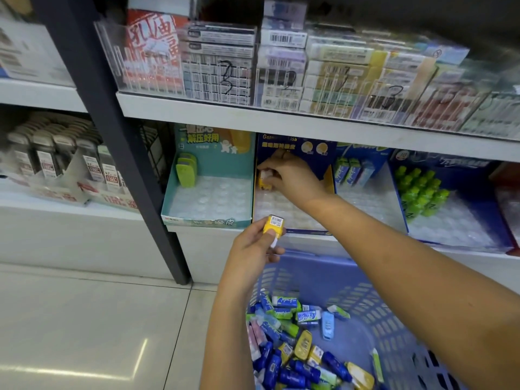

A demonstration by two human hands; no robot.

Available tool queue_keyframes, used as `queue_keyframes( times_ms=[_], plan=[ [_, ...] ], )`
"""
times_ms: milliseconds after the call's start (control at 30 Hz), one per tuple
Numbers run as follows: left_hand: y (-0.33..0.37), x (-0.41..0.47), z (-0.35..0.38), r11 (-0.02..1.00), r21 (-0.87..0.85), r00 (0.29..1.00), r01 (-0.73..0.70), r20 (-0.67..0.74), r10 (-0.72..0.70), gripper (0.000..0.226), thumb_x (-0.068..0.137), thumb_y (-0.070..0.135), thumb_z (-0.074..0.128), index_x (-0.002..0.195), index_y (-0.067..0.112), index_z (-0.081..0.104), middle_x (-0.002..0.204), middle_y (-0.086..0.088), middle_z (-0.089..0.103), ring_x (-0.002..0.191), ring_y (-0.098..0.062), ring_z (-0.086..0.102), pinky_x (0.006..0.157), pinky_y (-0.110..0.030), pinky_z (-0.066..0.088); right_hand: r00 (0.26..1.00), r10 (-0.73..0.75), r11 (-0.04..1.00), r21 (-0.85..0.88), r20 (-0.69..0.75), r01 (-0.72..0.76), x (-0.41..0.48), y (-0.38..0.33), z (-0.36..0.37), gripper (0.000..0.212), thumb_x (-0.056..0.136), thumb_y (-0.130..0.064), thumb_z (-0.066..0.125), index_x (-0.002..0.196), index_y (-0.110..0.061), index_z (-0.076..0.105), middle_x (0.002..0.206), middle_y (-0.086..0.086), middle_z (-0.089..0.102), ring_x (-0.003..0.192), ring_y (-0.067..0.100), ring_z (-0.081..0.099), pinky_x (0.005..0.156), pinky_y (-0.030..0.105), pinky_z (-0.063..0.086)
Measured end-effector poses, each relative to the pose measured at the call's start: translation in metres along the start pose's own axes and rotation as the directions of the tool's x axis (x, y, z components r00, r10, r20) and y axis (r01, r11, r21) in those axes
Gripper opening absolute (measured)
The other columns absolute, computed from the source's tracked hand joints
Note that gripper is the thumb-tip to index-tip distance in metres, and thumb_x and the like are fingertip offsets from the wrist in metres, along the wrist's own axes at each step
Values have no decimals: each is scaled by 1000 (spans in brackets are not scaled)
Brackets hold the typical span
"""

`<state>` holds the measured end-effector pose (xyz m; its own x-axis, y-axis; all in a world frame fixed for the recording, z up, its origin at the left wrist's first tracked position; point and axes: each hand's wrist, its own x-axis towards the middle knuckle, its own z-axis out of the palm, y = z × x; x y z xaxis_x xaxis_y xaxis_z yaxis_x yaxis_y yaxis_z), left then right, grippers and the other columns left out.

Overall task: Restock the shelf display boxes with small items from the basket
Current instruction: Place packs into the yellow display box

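Observation:
My right hand [289, 175] reaches into the dark blue display box [327, 175] on the lower shelf and pinches a small yellow and white item [265, 182] at the back left of its clear tray. My left hand [254, 247] holds a second yellow item [273, 225] with a barcode label just in front of that box. Below, the blue plastic basket [363, 294] holds several small items [295, 347] in blue, green, yellow and pink.
A teal display box [208, 218] to the left holds a few green items [186, 171]. Two blue boxes to the right hold tall cartons [350, 171] and green bottles [419, 192]. A dark upright post [135, 170] divides the shelving. Stacked packs fill the upper shelf [309, 123].

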<state>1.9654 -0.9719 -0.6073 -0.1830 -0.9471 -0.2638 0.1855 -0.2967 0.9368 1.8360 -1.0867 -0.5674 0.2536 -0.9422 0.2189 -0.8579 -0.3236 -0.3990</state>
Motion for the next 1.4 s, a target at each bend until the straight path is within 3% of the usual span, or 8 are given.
queue_keyframes(
  times_ms=[167, 367, 533, 667, 833, 933, 1033, 1400],
  plan=[
    [2, -2, 2, 999, -35, 1000, 10, -12, -11, 31, 99, 11, 45, 128, 12, 56, 111, -8, 69, 68, -11, 61, 60, -18, 52, 995, 64, 994, 95, -77, -57, -4, 3, 9, 29, 88, -12, 61, 116, -6, 64, 104, 8, 50, 94, 18, 52, 70, 20, 33],
    [12, -6, 4, 979, -206, 998, 6, -62, -19, 19, 97, 5, 46, 105, 7, 63, 94, -11, 72, 69, -14, 69, 62, -20, 55, 999, -21, 989, -149, 25, 25, -13, -10, -10, 43, 93, -16, 54, 136, -21, 49, 129, 8, 40, 117, 23, 42, 95, 25, 36],
    [18, -7, 8, 933, -351, 984, -84, -178, 21, 15, 95, 2, 49, 98, 7, 63, 89, -10, 73, 81, -21, 72, 76, -26, 59, 987, -161, 973, 166, -22, 162, -85, -24, -25, 43, 86, -7, 51, 124, -27, 55, 113, -8, 46, 91, -6, 48, 76, 7, 37],
    [21, -8, 15, 935, -344, 988, -89, -148, 39, 19, 95, 4, 48, 108, 0, 62, 94, -17, 70, 86, -25, 72, 76, -28, 59, 972, -234, 968, 92, 18, 231, -119, -23, -25, 41, 85, -22, 66, 125, -23, 56, 125, -7, 47, 110, 4, 49, 93, 17, 42],
    [23, -5, 30, 951, -299, 989, -83, -142, 41, 26, 99, 15, 42, 106, 5, 66, 88, -11, 73, 87, -20, 71, 77, -27, 58, 933, -348, 933, -131, -89, 336, -108, -19, -33, 26, 87, -14, 62, 112, -7, 62, 112, 8, 61, 94, 22, 61, 74, 32, 52],
    [16, 0, 28, 959, 201, 956, -197, -176, 234, 34, 100, 28, 40, 124, 14, 59, 113, 1, 67, 106, -9, 60, 91, -20, 45, 965, -173, 985, -19, -195, 173, -85, -9, -40, 29, 93, -25, 56, 120, -13, 55, 105, 7, 65, 90, 18, 61, 76, 24, 47],
    [3, 4, 25, 638, 729, 925, -250, -16, 381, 35, 97, 22, 48, 130, 17, 56, 135, -3, 53, 132, -10, 37, 94, -16, 31, 976, 27, 990, 138, -218, 3, -59, 6, -40, 29, 93, -23, 56, 121, -13, 55, 106, 7, 66, 93, 22, 63, 83, 35, 52],
    [-8, 11, 23, 454, 848, 900, -274, 60, 431, 37, 91, 13, 54, 128, 14, 58, 132, -6, 52, 134, -9, 32, 98, -15, 30, 994, 22, 999, -40, -107, -27, -26, 29, -4, 24, 92, -16, 54, 116, -11, 55, 109, 14, 56, 98, 29, 56, 79, 34, 47]
  ],
)
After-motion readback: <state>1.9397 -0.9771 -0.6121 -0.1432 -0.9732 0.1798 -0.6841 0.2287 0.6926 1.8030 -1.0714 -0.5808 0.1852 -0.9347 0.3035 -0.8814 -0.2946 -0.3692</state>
